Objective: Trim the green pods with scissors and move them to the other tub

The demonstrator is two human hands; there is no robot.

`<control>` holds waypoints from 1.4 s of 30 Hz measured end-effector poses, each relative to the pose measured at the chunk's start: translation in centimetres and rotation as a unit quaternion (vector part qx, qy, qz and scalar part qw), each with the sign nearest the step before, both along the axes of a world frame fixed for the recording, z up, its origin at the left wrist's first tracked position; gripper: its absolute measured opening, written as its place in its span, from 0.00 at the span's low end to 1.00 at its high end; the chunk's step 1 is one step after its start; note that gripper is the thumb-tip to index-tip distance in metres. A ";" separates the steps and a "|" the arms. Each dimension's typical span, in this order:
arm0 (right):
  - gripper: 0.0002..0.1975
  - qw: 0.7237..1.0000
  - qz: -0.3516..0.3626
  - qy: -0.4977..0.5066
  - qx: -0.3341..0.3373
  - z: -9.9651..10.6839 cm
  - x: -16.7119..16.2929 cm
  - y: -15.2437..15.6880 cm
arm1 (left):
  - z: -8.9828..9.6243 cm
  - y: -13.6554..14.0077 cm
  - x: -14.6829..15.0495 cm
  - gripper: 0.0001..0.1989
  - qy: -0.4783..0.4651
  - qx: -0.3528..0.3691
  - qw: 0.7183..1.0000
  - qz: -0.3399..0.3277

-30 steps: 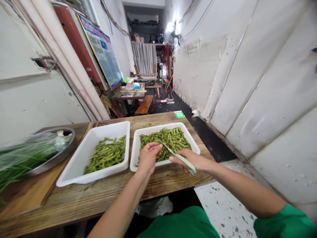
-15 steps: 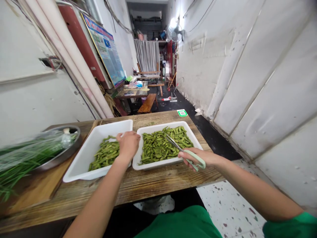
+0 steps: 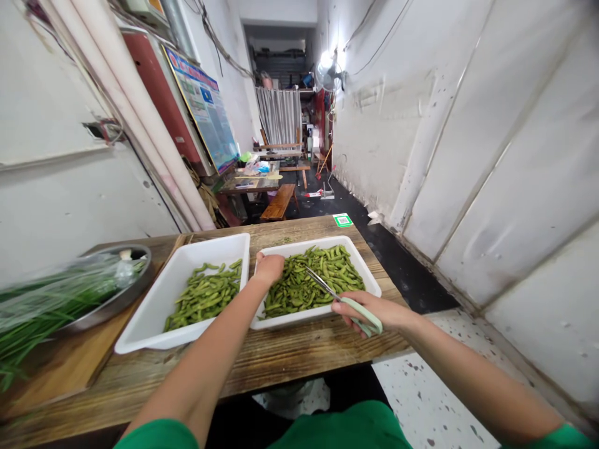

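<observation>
My right hand (image 3: pixel 358 308) grips the pale green handles of a pair of scissors (image 3: pixel 322 282), whose blades point up and left over the right tray. That shallow white tray (image 3: pixel 374 292) is full of green soybean pods (image 3: pixel 311 280). At its left side, my left hand (image 3: pixel 270 268) reaches over the rim with fingers curled down; whatever they hold is hidden behind the hand. Left of it stands a deeper white tray (image 3: pixel 140 321) with a smaller heap of soybean pods (image 3: pixel 206 296), partly behind my left forearm.
A metal bowl (image 3: pixel 112 304) with bagged green stalks (image 3: pixel 51 305) sits on a wooden board (image 3: pixel 70 368) at the left. Both trays rest on a wooden table (image 3: pixel 290 349). Farther off are a bench (image 3: pixel 279 202) and a low table (image 3: pixel 248 184). A white wall runs along the right.
My left hand has moved right, from the left tray's edge to over the left side of the right tray. The scissors have stayed nearly in place over the pods.
</observation>
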State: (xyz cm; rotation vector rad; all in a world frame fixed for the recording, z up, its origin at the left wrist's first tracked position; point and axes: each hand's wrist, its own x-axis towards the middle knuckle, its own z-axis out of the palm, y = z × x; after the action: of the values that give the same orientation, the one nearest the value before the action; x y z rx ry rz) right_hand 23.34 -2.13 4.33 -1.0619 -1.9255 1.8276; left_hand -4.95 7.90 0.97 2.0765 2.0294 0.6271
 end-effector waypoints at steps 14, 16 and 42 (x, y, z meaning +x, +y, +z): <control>0.24 1.000 -0.011 -0.020 0.001 1.7 -1.0 0.9 | 0.2 -4.5 1.4 0.10 -0.309 -0.006 0.950 -0.049; 0.23 1.000 -0.016 -0.021 -0.003 1.7 -1.1 1.0 | 0.1 -4.7 1.9 0.12 -0.394 -0.022 0.918 -0.025; 0.24 0.998 -0.023 -0.048 0.026 2.2 -1.5 0.7 | 3.3 -9.7 7.4 0.06 -0.698 -0.100 0.709 0.027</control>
State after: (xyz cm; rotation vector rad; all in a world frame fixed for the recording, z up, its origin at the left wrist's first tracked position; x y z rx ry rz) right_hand 21.81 -1.38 6.54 -1.1865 -1.9724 1.7227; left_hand 2.46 -1.85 4.30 0.7432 1.0724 1.3206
